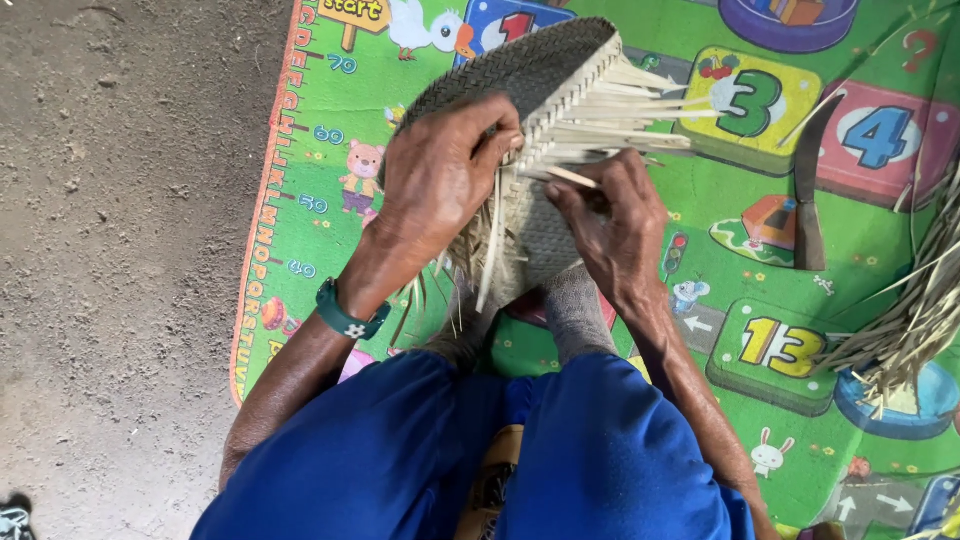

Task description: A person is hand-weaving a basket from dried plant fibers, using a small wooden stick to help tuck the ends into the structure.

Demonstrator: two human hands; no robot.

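- Weaving is in hand on a half-made woven basket (540,75) of pale palm strips, lying over the person's knees at the middle of the mat, loose strip ends fanning out to the right.
- Left hand (440,175): fingers curled closed over the woven edge, pressing the basket down.
- Right hand (615,220): fingertips pinched shut on a single loose strip (575,178) just beside the woven edge.
- Judged good practice: keep the left hand clamped close to the working row, draw the strip flat and untwisted, seat it tight against its neighbour.
- A knife (808,185) lies on the mat, right of the basket, apart from both hands.
- A bundle of dry strips (910,320) lies at the near right.
- The green play mat (300,215) shows coloured number tiles, a letter border at left, cartoon animals and a yellow sign at far left.
- A bare earth floor (120,250) lies left.
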